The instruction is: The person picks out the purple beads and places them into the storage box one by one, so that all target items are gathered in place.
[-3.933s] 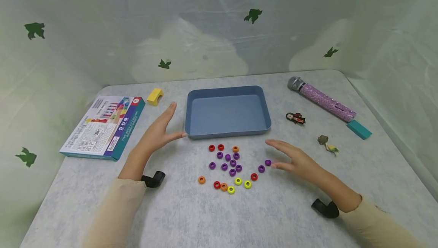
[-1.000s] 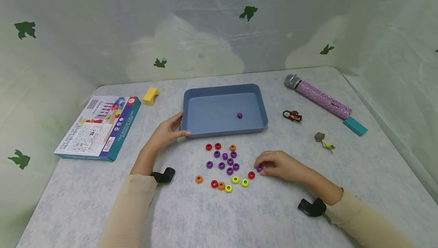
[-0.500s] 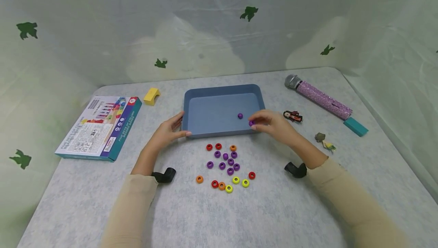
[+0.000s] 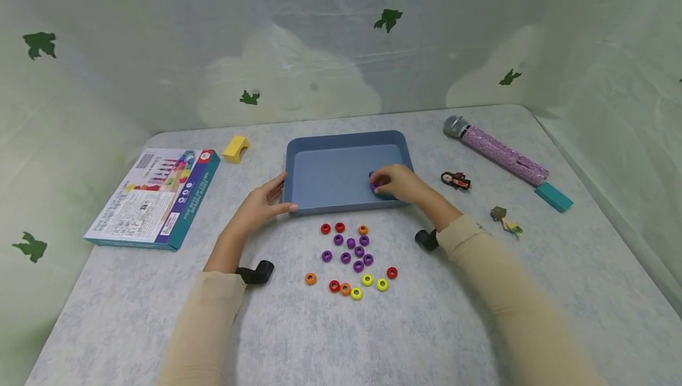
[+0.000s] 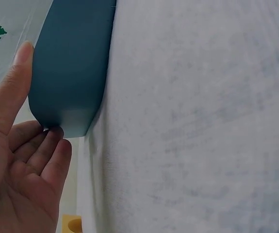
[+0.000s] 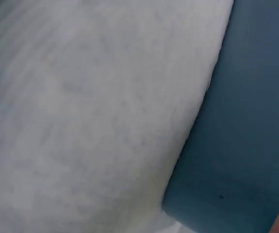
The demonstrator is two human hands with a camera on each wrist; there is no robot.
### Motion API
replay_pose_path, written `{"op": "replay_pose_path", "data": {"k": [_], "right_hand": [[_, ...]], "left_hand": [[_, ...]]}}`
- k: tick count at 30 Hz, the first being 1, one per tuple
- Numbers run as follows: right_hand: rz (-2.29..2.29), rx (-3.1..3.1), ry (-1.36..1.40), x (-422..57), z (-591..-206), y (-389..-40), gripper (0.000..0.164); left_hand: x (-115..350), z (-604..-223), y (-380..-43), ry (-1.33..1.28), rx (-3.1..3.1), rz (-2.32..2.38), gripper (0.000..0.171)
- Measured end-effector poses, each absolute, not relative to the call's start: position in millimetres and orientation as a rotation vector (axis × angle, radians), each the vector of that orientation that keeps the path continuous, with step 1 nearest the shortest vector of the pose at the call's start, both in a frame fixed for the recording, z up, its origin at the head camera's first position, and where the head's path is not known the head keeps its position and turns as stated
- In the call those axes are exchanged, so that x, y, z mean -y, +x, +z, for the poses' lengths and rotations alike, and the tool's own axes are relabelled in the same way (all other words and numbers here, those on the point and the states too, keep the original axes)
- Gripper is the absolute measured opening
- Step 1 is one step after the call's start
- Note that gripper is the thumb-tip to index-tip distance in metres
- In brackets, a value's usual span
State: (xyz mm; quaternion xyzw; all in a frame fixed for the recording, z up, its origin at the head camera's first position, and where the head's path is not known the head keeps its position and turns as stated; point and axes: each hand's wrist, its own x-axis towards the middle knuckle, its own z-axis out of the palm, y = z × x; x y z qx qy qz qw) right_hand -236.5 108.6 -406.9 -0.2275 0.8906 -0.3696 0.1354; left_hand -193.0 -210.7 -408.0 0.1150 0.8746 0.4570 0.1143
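A blue rectangular tray [image 4: 341, 207] sits mid-table. At its front left corner my left hand [image 4: 254, 205] holds the tray, thumb against one wall and fingers at the other; the left wrist view shows this up close. Inside the tray, toward its right end, my right hand [image 4: 401, 183] pinches a purple bead [image 4: 372, 187] low over the floor. Another bit of purple shows just above those fingertips, partly hidden. In front of the tray lie several purple beads [image 4: 346, 257], with red [image 4: 392, 272], orange [image 4: 311, 278] and yellow beads [image 4: 382, 284] around them.
On the left lie a flat game box [image 4: 151, 199] and a yellow arch block [image 4: 235, 149]. To the right are a glittery pink microphone [image 4: 501, 152], a teal block [image 4: 553, 196], a small doll figure [image 4: 455, 180] and a small green-and-yellow item [image 4: 506, 220].
My right hand took a purple bead from the table's right side and carried it up and left into the tray. The left hand came to the tray earlier and stays there.
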Motion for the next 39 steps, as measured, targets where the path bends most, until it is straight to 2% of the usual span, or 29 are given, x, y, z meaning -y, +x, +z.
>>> {"op": "replay_pose_path", "data": {"k": [6,11,17,22,25,31,39], "right_hand": [[-0.998,-2.604,-0.658,-106,-406,-235,0.020],[-1.069,-2.578,-0.699,-109,-401,-230,0.030],[-1.271,-2.549,-0.900,-113,-388,-202,0.040],[-1.388,-2.403,-1.009,-110,-376,-162,0.038],[-1.378,-2.342,-0.996,-108,-385,-149,0.035],[-1.381,-2.248,-0.987,-105,-420,-147,0.030],[-1.254,-2.397,-1.045,-99,-430,-144,0.021]], "left_hand": [[211,-407,-192,0.314,-2.562,1.347,0.086],[211,-408,-192,0.358,-2.556,1.348,0.086],[211,-409,-192,0.376,-2.544,1.362,0.085],[212,-409,-193,0.353,-2.552,1.364,0.085],[212,-410,-193,0.345,-2.555,1.364,0.085],[212,-409,-192,0.356,-2.557,1.356,0.085],[214,-410,-193,0.369,-2.532,1.376,0.084]]}}
